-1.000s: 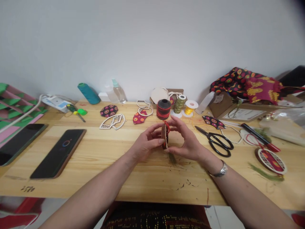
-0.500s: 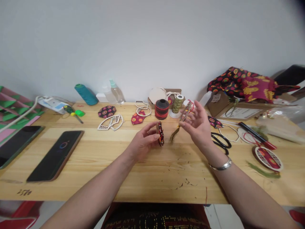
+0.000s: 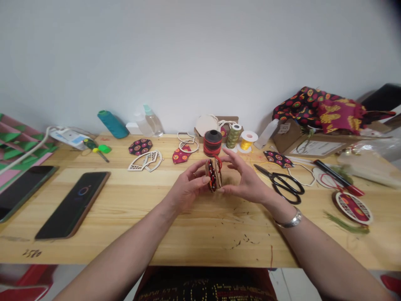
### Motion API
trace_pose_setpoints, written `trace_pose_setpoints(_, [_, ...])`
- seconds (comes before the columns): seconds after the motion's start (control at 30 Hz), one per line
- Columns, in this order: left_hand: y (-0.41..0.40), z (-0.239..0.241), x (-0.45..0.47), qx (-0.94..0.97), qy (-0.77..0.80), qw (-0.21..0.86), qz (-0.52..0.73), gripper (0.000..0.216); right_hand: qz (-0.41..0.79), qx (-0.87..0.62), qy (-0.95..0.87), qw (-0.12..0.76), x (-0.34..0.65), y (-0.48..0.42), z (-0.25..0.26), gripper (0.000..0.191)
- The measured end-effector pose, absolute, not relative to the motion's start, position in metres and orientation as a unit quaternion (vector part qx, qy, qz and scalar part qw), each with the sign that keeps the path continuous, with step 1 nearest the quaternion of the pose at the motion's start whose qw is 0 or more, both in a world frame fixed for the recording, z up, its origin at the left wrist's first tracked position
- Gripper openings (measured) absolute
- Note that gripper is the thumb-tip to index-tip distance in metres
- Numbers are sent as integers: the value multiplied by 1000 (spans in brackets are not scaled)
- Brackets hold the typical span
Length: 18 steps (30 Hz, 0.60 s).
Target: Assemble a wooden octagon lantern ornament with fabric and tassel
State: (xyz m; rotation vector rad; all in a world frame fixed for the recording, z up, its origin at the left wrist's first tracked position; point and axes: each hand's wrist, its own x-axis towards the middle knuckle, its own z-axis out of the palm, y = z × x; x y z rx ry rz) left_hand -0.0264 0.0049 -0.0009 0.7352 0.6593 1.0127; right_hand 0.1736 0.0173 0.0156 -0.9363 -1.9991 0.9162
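Head view, scissors [image 3: 280,182] near right hand [image 3: 247,182]

Along the front edge the table [image 3: 194,240] is bare and we can pass freely. Behind, the spools [image 3: 212,143] stand close together and block the middle. The scissors [image 3: 283,184] lie just beside our right hand [image 3: 247,184]; the phone [image 3: 73,204] is well apart from our left hand [image 3: 188,188].

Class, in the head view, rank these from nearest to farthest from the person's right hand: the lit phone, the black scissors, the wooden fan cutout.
Measured from the right hand, which holds a round ornament together with the left hand:
1. black scissors, just to its right.
2. wooden fan cutout, to the left, beyond the left hand.
3. lit phone, far left on the table.
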Motion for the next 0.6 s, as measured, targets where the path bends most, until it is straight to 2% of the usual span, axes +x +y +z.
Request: trace_pose_setpoints(0.6, [1,1,-24,354,298,754,467,51,315,-345,-790,397,168,16,8,98])
